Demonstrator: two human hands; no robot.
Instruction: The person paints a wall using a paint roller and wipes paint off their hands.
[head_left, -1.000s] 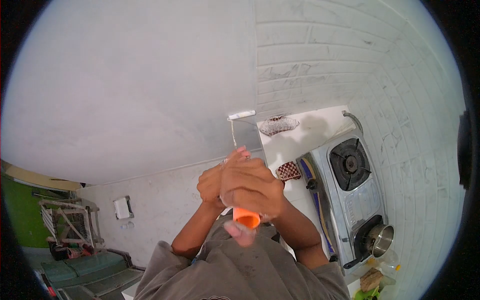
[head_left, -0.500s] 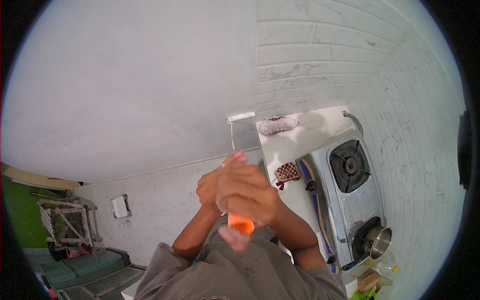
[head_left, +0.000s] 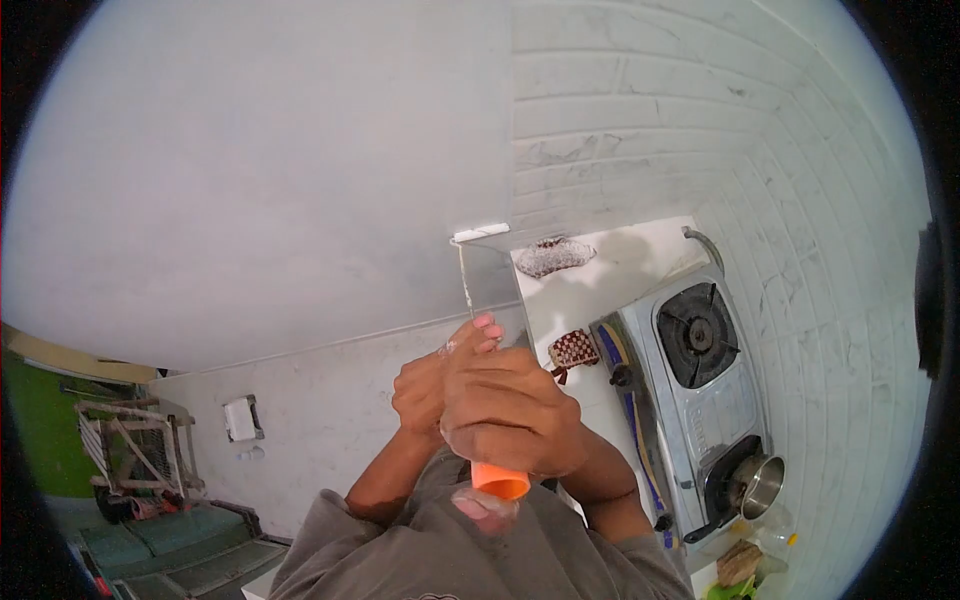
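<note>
Orange handle (head_left: 497, 481), just lowered, wrapped by fingers (head_left: 490, 398) of my left hand (head_left: 425, 388) and right hand (head_left: 512, 412), white roller (head_left: 482, 232) kept at far wall (head_left: 260, 170).

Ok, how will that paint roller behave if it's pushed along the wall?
The paint roller will probably roll readily, its white cover being cylindrical. Its thin rod looks stiff but may flex slightly. The orange handle, seemingly hollow-ended, is likely light.

One head-camera view, forward and down, close above the shirt (head_left: 490, 565)
</note>
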